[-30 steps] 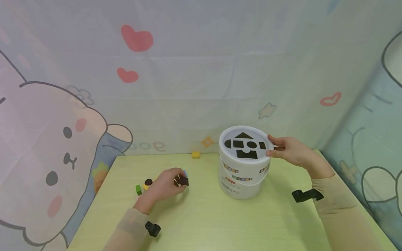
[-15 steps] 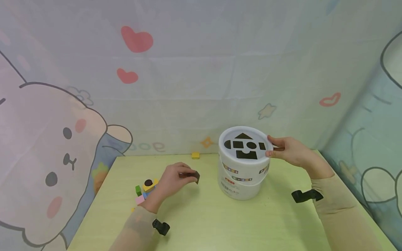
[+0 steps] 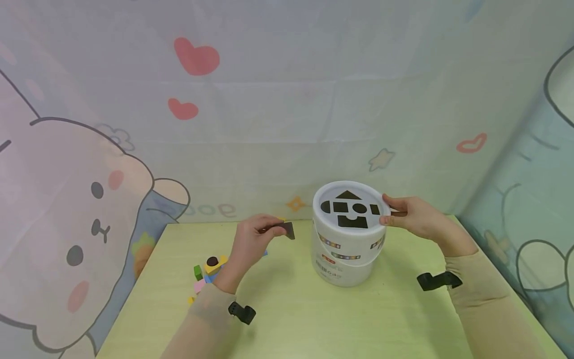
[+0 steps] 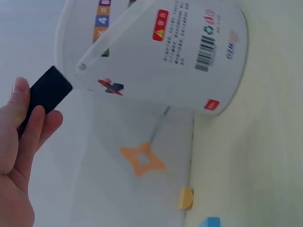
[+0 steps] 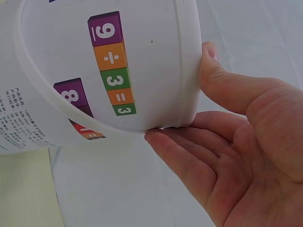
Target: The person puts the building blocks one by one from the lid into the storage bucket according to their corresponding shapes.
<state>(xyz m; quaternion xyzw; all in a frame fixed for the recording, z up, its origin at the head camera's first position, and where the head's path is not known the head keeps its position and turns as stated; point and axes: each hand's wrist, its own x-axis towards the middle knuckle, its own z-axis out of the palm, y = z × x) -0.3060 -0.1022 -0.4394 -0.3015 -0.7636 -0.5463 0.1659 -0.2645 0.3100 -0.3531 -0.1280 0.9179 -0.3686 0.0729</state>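
Note:
My left hand (image 3: 253, 242) pinches a dark, flat-sided toy block (image 3: 289, 230) between thumb and fingers, raised above the table to the left of the bucket. In the left wrist view the block (image 4: 51, 90) looks black and rectangular, apart from the bucket wall. The white bucket (image 3: 345, 259) stands upright, its lid (image 3: 329, 219) cut with triangular, square, round and other openings. My right hand (image 3: 417, 217) grips the bucket's rim from the right. In the right wrist view the thumb is at the lid's edge and the fingers touch the side.
On the table (image 3: 287, 319), left of my left forearm, lie several colored blocks, among them a green block (image 3: 198, 272) and a pink block (image 3: 200, 285). A yellow block (image 4: 186, 197) sits by the back edge, near a blue block (image 4: 211, 222). A printed cloth (image 3: 278, 109) hangs behind.
My left hand has carried the dark block up and to the right, away from the other blocks and toward the bucket. My right hand and the bucket have stayed put.

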